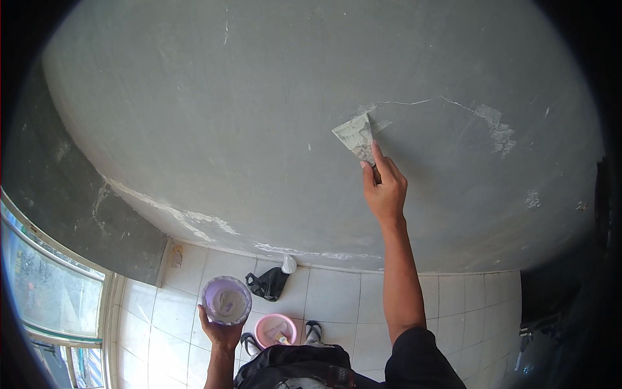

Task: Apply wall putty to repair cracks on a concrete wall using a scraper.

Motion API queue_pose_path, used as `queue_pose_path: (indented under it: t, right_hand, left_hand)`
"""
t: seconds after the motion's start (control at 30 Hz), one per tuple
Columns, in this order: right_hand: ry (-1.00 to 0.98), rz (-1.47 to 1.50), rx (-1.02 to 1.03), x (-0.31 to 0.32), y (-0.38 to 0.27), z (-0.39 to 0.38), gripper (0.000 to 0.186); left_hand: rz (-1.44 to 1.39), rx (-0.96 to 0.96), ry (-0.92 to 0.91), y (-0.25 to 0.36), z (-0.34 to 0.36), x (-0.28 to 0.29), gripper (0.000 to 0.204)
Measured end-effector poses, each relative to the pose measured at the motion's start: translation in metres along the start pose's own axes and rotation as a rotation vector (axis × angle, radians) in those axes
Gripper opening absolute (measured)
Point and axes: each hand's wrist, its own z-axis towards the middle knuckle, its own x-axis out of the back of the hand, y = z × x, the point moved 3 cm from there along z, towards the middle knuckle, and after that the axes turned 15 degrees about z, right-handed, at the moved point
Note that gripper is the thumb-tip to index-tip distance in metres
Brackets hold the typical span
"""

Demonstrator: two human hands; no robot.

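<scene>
My right hand [387, 188] is closed around the handle of a putty knife [356, 137], its wide blade coated with pale filler. The blade lies against or very close to the grey wall [259, 117], beside a smeared patch at the left end of a thin white crack [408, 102]. Low on the left, my left hand [222, 332] grips a purple tub [208, 299] from below and the side. Whitish paste [229, 303] sits inside that tub. Most of the putty knife's handle is hidden in my fingers.
A pink basin [258, 330] with a tool in it stands on the tiled floor [334, 295] between my feet. Beyond it lies a black plastic bag [269, 283] near the wall's foot. At left is a window [55, 285]; more filler patches [495, 128] mark the wall.
</scene>
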Motion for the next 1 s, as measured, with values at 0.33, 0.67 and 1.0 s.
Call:
queue_pose_path:
  t: [0.33,0.67,1.0]
  right_hand:
    - [-0.025,-0.019,-0.044,0.000,0.004,0.002,0.046]
    - [0.029,-0.085,0.010,-0.001,-0.001,-0.015,0.047]
    - [0.067,-0.210,0.064,-0.011,0.012,0.010,0.046]
  left_hand:
    - [0.000,0.002,0.002,0.000,0.001,-0.004,0.085]
    - [0.013,-0.011,0.000,0.000,0.001,0.000,0.085]
    - [0.018,-0.001,0.009,0.000,-0.002,0.001,0.086]
